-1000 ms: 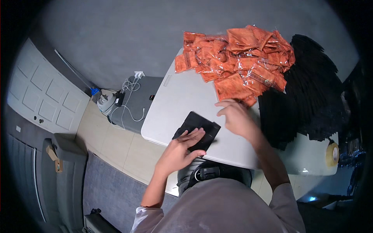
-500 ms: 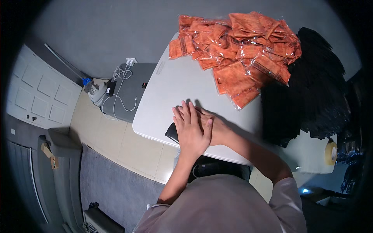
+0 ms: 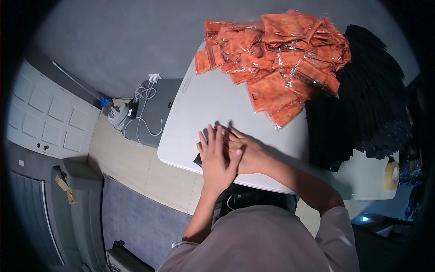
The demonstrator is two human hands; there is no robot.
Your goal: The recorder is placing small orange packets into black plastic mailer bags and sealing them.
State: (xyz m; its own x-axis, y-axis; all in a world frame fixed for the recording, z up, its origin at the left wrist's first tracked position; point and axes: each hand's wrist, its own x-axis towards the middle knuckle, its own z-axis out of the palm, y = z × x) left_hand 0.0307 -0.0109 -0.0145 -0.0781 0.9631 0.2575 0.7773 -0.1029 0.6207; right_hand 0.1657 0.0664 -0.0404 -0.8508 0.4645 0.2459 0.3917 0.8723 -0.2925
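My left hand (image 3: 216, 164) lies with its fingers stretched out, partly over the fingers of my right hand (image 3: 249, 154). Both palms face down near the front edge of the white table (image 3: 217, 99). A flat black packet (image 3: 198, 160) pokes out beside my left hand; the rest of it is hidden under the hands. Farther back is a heap of orange cloth-like pieces in clear plastic bags (image 3: 272, 90). To the right, a large fanned stack of thin black pieces (image 3: 376, 95) covers that side of the table.
A roll of clear tape (image 3: 390, 176) stands at the table's right end. Left of the table, a low grey bench (image 3: 158, 99) carries white cables (image 3: 144, 106) and a black adapter (image 3: 132, 110). A grey sofa (image 3: 84, 195) and white door (image 3: 47, 109) are farther left.
The view has shifted slightly. My left hand has slid a little leftward over the packet, covering more of it, and its fingers are spread wider.
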